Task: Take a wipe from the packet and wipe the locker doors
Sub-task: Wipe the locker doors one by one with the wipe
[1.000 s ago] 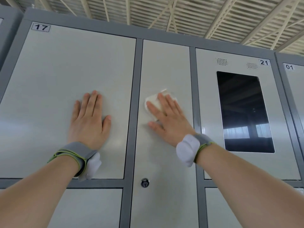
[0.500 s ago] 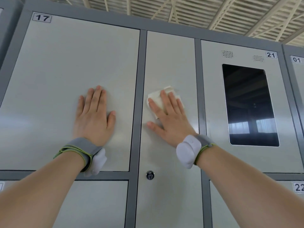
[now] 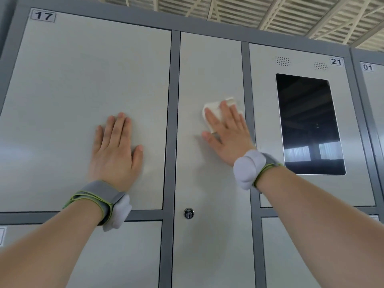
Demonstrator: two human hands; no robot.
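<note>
R hand (image 3: 227, 134) flat on wipe (image 3: 214, 113), narrow door (image 3: 209, 69)

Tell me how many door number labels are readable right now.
3: label 17 in the corner of the top-left door, label 21 above the dark screen, label 01 at the far right edge. More may be hidden lower down.

1. The 17 label (image 3: 43, 16), a small pale tag with black digits reading "17", stands at the upper left of the frame, in the top left corner of the wide door (image 3: 83, 80).
2. The 21 label (image 3: 336, 61), reading "21", stands at the upper right, in the top right corner of the screen door (image 3: 262, 125).
3. The 01 label (image 3: 367, 67), reading "01", stands at the right edge, on the edge door (image 3: 377, 104).
4. The cut-off label (image 3: 1, 235) at the lower left edge cannot be read.
</note>
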